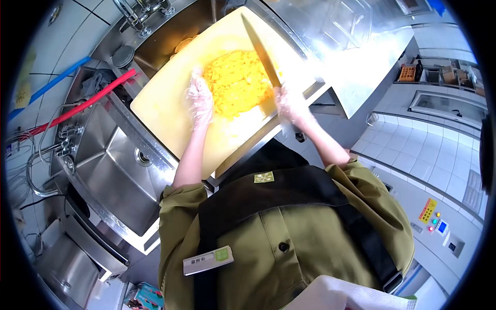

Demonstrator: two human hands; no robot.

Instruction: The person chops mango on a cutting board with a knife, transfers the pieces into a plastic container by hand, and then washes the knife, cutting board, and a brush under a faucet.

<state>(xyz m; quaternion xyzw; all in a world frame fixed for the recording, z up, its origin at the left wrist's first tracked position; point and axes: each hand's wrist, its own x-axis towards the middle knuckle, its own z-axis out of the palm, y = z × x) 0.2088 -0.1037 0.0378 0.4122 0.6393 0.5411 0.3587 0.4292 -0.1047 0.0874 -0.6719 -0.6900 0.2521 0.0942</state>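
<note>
A heap of diced yellow-orange food (235, 85), whose kind I cannot make out, lies on a large pale cutting board (160, 106). My left hand (199, 99), in a clear plastic glove, rests at the heap's left edge with its fingers loosely open. On the other side, my right hand (290, 106), gloved too, is closed round the handle of a kitchen knife (259, 47). The long blade points away from me, along the right edge of the heap. Most of the handle is hidden by the fingers.
The board lies over a steel sink (147, 54) with a tap (137, 18). Another sink basin (121, 160) is at my left, with red (85, 101) and blue (51, 88) pipes behind it. A steel counter (361, 77) stands at the right, under bright glare.
</note>
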